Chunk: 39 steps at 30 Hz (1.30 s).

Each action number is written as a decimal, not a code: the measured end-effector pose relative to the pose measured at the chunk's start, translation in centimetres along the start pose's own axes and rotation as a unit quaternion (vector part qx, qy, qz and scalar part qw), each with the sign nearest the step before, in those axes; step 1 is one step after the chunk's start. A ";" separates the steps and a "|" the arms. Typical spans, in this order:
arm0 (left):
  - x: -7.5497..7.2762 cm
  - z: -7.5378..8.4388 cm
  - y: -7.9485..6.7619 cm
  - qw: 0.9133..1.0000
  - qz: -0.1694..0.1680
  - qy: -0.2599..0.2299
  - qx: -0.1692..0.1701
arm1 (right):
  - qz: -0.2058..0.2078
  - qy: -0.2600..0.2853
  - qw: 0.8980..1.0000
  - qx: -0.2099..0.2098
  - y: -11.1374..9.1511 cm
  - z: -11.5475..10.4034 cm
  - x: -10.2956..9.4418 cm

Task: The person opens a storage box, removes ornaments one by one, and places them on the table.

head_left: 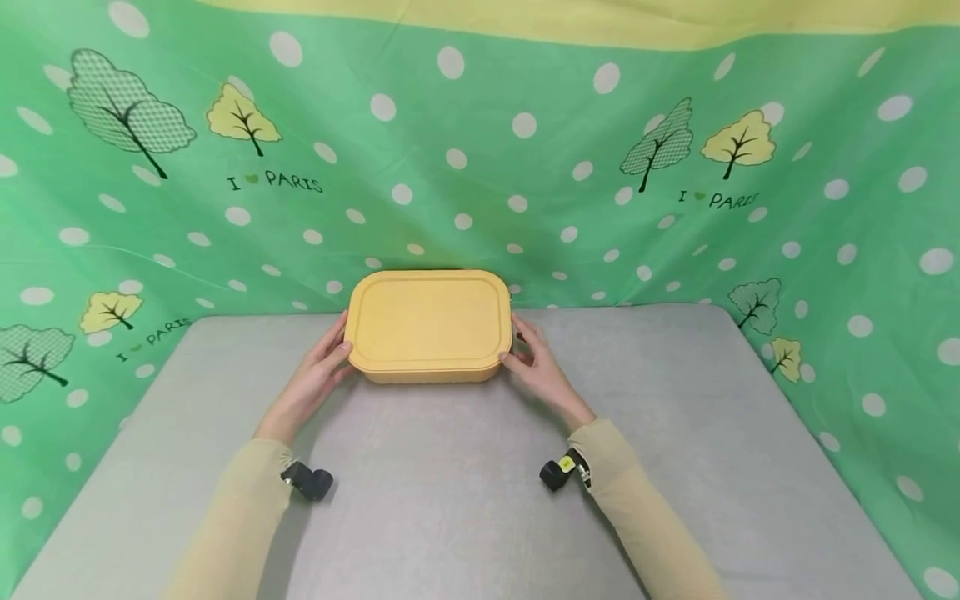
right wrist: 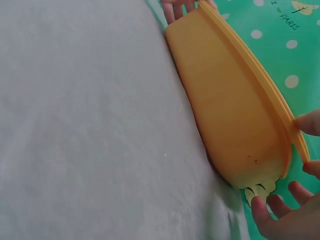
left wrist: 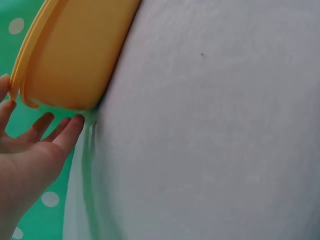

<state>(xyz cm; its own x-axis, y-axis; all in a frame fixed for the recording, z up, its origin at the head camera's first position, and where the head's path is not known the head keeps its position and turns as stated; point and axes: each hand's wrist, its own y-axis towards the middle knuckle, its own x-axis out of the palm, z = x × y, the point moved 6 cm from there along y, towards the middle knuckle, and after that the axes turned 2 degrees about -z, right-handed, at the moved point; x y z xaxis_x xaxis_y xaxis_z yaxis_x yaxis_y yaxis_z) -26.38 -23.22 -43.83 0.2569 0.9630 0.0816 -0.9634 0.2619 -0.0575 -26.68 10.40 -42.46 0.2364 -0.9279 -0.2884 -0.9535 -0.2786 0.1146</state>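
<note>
Pinches the lid (head_left: 429, 319) at either short end with left hand (head_left: 312, 377) and right hand (head_left: 547, 375), equally near, along the side-to-side long axis of the box (head_left: 429, 377), by the table's (head_left: 442, 500) far edge.

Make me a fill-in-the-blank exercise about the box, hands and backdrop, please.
1. The bare left hand touches the left end of the yellow, rounded-rectangular lidded box; the bare right hand touches its ____ end.
2. The round spots on the green fabric backdrop are ____.
3. The black lettering there reads "I", a heart, then "____".

Missing words: right; white; PARIS.
</note>
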 end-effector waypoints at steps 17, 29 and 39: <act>0.9 3.6 -1.5 0.984 0.052 0.165 0.049 | 0.031 0.080 0.996 -0.041 -0.9 -1.0 -1.6; 2.4 3.7 -1.2 0.997 -0.017 -0.016 0.078 | 0.025 0.123 0.992 -0.022 -1.6 -1.5 -4.2; 5.3 3.6 0.5 0.994 -0.040 -0.060 0.080 | 0.024 0.150 0.988 -0.007 -2.0 -0.7 -6.7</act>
<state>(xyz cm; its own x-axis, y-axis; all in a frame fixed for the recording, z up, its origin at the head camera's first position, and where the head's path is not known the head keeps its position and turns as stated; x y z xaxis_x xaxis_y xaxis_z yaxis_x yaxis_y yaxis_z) -25.75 -18.23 -39.81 0.3306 0.9229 0.1976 -0.9429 0.3139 0.1114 -26.23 17.03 -40.10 0.2384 -0.9711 0.0124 -0.9627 -0.2346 0.1348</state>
